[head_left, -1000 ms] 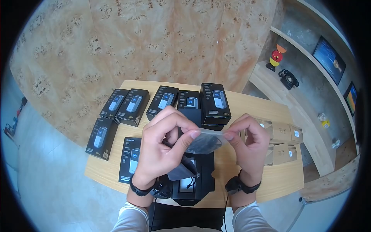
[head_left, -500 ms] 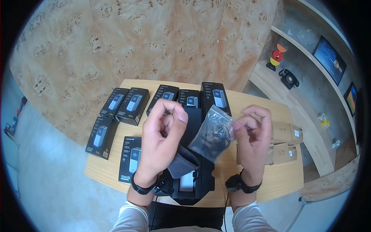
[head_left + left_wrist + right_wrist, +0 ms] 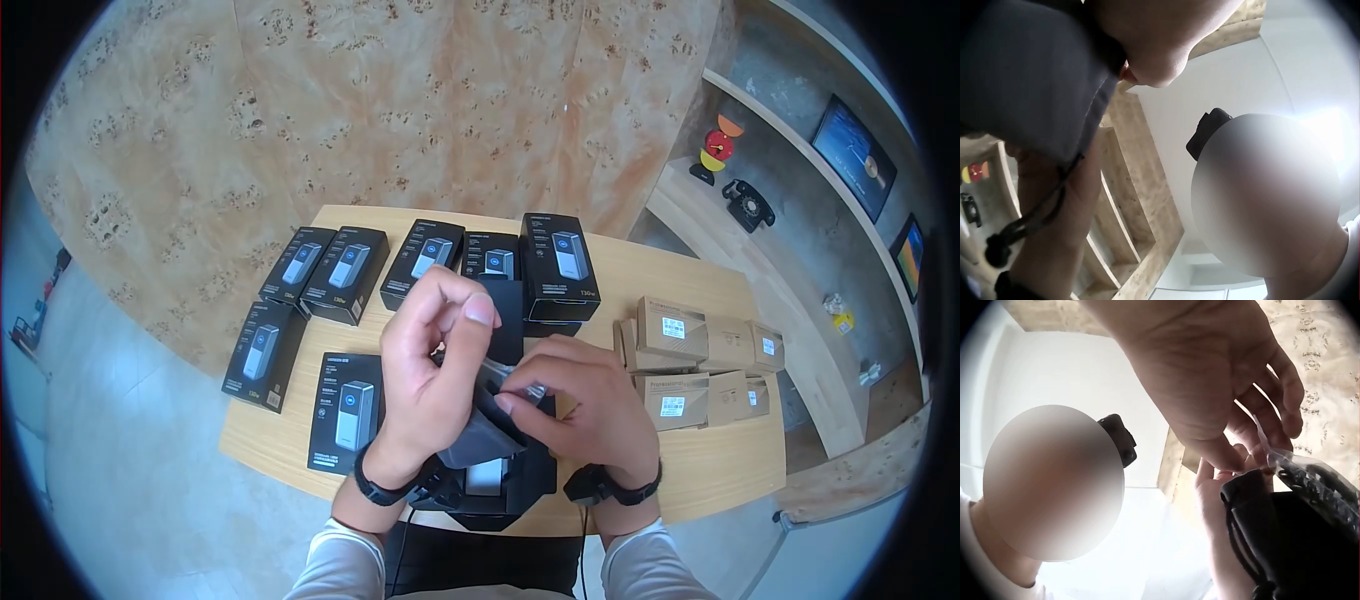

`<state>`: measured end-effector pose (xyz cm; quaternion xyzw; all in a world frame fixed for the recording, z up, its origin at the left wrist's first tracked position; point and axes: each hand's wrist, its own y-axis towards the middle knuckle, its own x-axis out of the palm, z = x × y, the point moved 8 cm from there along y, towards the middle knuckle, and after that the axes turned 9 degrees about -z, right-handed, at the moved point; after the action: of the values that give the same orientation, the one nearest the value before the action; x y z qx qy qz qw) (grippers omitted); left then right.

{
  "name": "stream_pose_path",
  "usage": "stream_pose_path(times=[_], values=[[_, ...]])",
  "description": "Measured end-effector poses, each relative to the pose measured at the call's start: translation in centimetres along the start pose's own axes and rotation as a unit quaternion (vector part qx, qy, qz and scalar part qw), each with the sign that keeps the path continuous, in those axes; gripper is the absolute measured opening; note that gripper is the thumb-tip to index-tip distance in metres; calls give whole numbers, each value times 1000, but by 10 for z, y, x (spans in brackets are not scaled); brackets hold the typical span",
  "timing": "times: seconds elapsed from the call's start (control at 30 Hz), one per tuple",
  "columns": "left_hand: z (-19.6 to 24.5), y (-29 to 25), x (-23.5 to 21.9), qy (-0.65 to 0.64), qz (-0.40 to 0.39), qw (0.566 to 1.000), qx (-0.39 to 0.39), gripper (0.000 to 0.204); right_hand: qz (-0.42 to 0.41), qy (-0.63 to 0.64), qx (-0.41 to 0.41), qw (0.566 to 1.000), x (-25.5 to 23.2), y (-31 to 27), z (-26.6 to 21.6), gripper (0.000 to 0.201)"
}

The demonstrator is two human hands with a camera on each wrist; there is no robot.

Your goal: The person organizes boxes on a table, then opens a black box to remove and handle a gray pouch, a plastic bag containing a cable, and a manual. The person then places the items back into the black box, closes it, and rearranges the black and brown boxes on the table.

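Note:
A dark grey drawstring pouch (image 3: 478,446) hangs below my left hand (image 3: 425,375), whose curled fingers grip it near the mouth. With thumb and fingertips, my right hand (image 3: 595,408) pinches a clear plastic bag (image 3: 528,390) at the pouch's opening. The right wrist view shows black contents inside the plastic bag (image 3: 1319,487), beside the pouch's mouth. A black cord (image 3: 1054,203) with a toggle dangles from the pouch in the left wrist view. Under both hands stands an open black box with a silver-white device (image 3: 486,478) inside, partly hidden by the pouch.
Several black printed boxes (image 3: 345,275) stand along the table's back and left, one box (image 3: 345,410) lying close to my left forearm. Brown cardboard boxes (image 3: 672,335) are stacked at the right. The wooden table (image 3: 690,480) has a shelf with a black telephone (image 3: 748,204) beyond it.
The plastic bag was stretched between both hands, then held up by the right hand alone. The right hand has since brought it left and down to the pouch's mouth.

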<state>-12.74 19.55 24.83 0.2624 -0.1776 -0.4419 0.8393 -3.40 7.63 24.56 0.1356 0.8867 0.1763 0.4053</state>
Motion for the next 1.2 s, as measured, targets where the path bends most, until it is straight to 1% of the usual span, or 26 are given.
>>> stream_pose_path(times=[0.2, 0.33, 0.37, 0.4, 0.43, 0.47, 0.5, 0.53, 0.57, 0.6, 0.63, 0.67, 0.7, 0.77, 0.9, 0.97, 1.1, 1.13, 1.2], values=[[-3, -1, 3, 16, -2, 1000, 23, 11, -10, 7, -11, 1000, 0, 0, -1, 12], [-6, 1, 4, -3, 7, 1000, 3, 7, -10, 0, -3, 1000, -1, 1, -1, 12], [-1, 2, 0, 100, 45, 993, 39, 11, -10, 0, -3, 1000, -1, 1, -1, 12], [7, 2, -2, 201, 82, 973, 74, 16, 24, 7, 28, 999, -8, -1, 4, 12], [7, 1, -3, 201, 82, 973, 74, 16, 59, 14, 59, 996, -14, -4, 9, 12], [8, 1, -4, 252, 79, 962, 66, 21, 59, 14, 59, 996, -15, -4, 10, 12], [9, 1, -5, 302, 76, 949, 59, 26, 83, -6, 69, 994, -21, -5, 12, 12], [-1, 2, -7, 284, 37, 958, -23, 29, 107, -25, 79, 991, -26, -6, 13, 13], [5, 2, -6, 284, 37, 958, -23, 29, 108, -26, 78, 991, -26, -6, 13, 13], [-6, 2, 1, 298, -24, 947, -122, 34, 111, -36, 79, 990, -26, -6, 13, 13], [-20, -2, 6, 308, -85, 922, -219, 40, 113, -46, 79, 989, -26, -6, 13, 13], [-15, 2, 10, 349, -90, 915, -181, 50, 113, -46, 79, 989, -25, -5, 15, 13], [-15, 2, 10, 349, -90, 915, -181, 50, 116, -60, 80, 988, -24, -5, 16, 13], [-20, 0, 11, 386, -109, 891, -213, 44, 119, -75, 82, 987, -24, -6, 18, 13], [-25, -1, 6, 384, -107, 892, -212, 40, 128, -70, 91, 985, -27, -7, 20, 13], [-25, 0, 5, 382, -114, 898, -184, 35, 130, -67, 95, 985, -29, -7, 20, 14], [-20, 2, 2, 374, -126, 898, -196, 32, 135, -84, 137, 978, -35, -11, 27, 14], [-20, 2, 1, 366, -124, 903, -187, 28, 134, -86, 154, 975, -35, -12, 30, 14], [-22, 1, 2, 357, -122, 909, -177, 26, 141, -71, 160, 974, -37, -12, 28, 13]])
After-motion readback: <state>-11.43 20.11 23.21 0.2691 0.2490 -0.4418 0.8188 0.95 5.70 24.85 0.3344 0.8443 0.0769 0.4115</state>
